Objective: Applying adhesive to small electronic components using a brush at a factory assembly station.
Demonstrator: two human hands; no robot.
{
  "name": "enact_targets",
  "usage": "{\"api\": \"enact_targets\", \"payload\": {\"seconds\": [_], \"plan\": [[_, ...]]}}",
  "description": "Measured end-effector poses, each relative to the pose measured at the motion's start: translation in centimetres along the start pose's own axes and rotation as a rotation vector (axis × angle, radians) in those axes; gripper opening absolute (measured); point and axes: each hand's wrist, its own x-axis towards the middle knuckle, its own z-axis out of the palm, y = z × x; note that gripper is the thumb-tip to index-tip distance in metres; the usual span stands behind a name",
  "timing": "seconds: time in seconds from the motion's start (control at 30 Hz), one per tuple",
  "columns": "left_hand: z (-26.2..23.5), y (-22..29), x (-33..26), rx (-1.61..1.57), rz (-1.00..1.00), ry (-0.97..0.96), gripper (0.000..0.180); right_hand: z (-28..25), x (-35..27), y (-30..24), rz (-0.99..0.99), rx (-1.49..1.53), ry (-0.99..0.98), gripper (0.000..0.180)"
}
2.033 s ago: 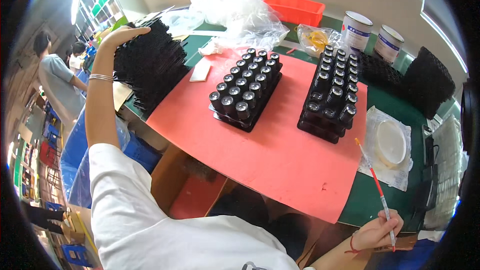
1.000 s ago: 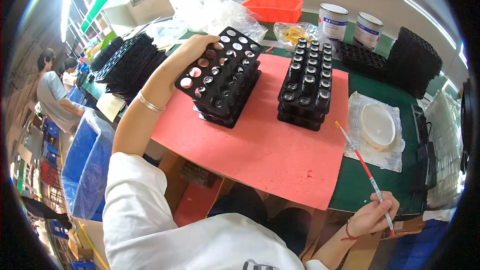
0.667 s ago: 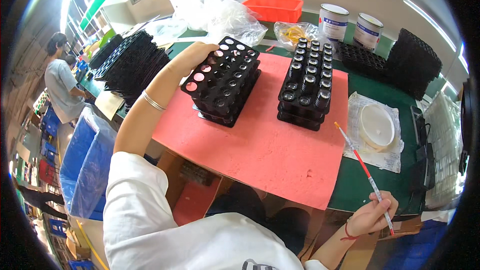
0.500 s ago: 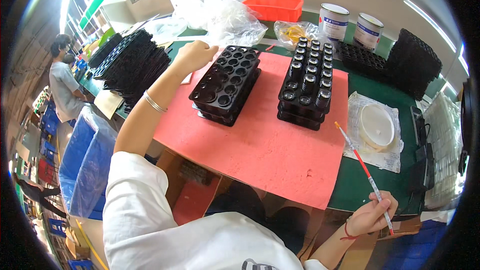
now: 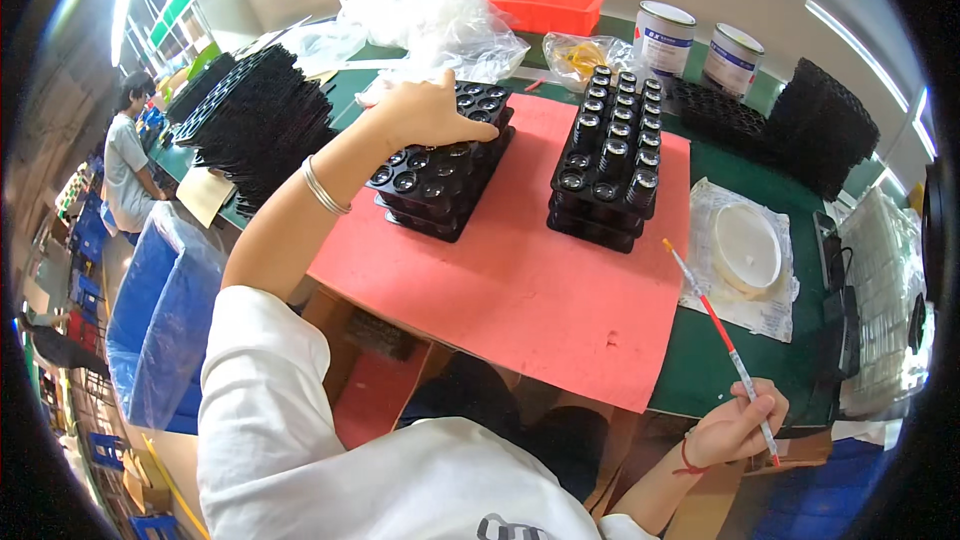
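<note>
Has thumb and forefinger of the left hand (image 5: pixel 430 118) spread wide over the left tray stack (image 5: pixel 430 212), with the palm crossing its top from the left. Cannot tell how firmly it is pressed there (other fingers mostly hidden from this side). Pinches a slim brush (image 5: pixel 716 320) in the right hand (image 5: pixel 740 428) at the near right, fingers narrow around the handle. Points the amber tip far and left, above the pink sheet (image 5: pixel 490 280) near its right edge. Wears silver bangles (image 5: pixel 325 188) on the left wrist and a red cord (image 5: pixel 690 455) on the right.

Has the 2 black stacks well apart on the sheet, the right tray stack (image 5: pixel 600 225) bearing upright black tubes (image 5: pixel 615 153) with shiny tops. Shows 1 white round dish (image 5: pixel 748 243) on a crumpled wrapper (image 5: pixel 765 318) to the right, on the green table (image 5: pixel 800 370). Shows farther off 2 labelled cans (image 5: pixel 664 38), an orange-red bin (image 5: pixel 548 12) and a clear plastic bag (image 5: pixel 430 15), plus piled black trays (image 5: pixel 265 125) at the far left.
</note>
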Motion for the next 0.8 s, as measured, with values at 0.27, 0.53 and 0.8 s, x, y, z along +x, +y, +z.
{"api": "enact_targets", "payload": {"seconds": [0.27,0.53,0.8], "plan": [[0.3,-0.2,0.4,-0.004,0.006,-0.040,0.096,0.3,0.0,0.5,-0.006,-0.005,0.002,0.029],[0.3,1.7,-1.0,0.137,0.181,0.222,0.096,0.4,-0.1,0.2,0.045,0.060,-0.005,0.027],[-0.2,7.1,0.8,-0.342,0.534,0.279,0.043,0.2,0.2,0.4,0.072,0.083,-0.003,0.026]]}}
